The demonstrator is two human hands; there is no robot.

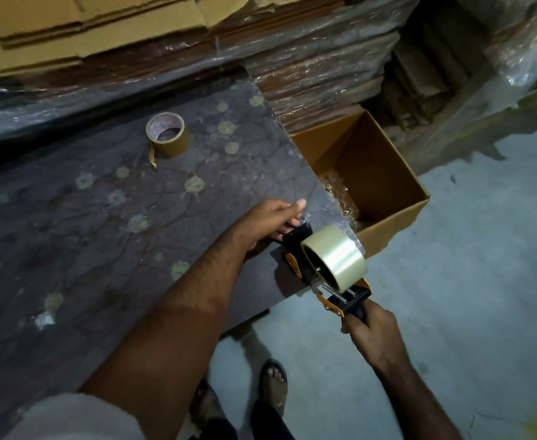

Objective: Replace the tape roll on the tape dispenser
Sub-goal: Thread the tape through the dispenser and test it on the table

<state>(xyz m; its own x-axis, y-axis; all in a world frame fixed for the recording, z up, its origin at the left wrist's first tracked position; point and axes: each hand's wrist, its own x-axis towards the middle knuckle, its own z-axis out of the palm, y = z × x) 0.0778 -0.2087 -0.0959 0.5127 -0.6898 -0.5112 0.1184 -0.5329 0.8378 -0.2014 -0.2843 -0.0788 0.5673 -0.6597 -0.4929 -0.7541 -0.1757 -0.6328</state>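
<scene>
Head view: the tape dispenser [327, 281] is held over the near right corner of the dark patterned table [86, 217], partly out past the edge above the grey floor [467, 296]. Its black handle is enclosed by the right hand [368, 331], fingers wrapped fully round it; this grip appears to be chosen so that the frame is steadied from the near end. The left hand [273, 223] is laid at the far end of the dispenser, fingers curled loosely against the black front plate, thumb extended. Whether a tape end is pinched there cannot be told.

A clear tape roll [335, 254] is seated on the hub of the dispenser, side face turned toward the camera. The mounting is judged to be done or nearly so, with threading of the tape through the front end the likely step in hand.

A brown tape roll [169, 134] is set apart on the table, far and to the left, a loose tail hanging from it. It is well clear of both hands.

An open cardboard box [387, 173] is stood on the floor against the right table edge, scraps visible inside; it is presumably placed there for waste.
</scene>
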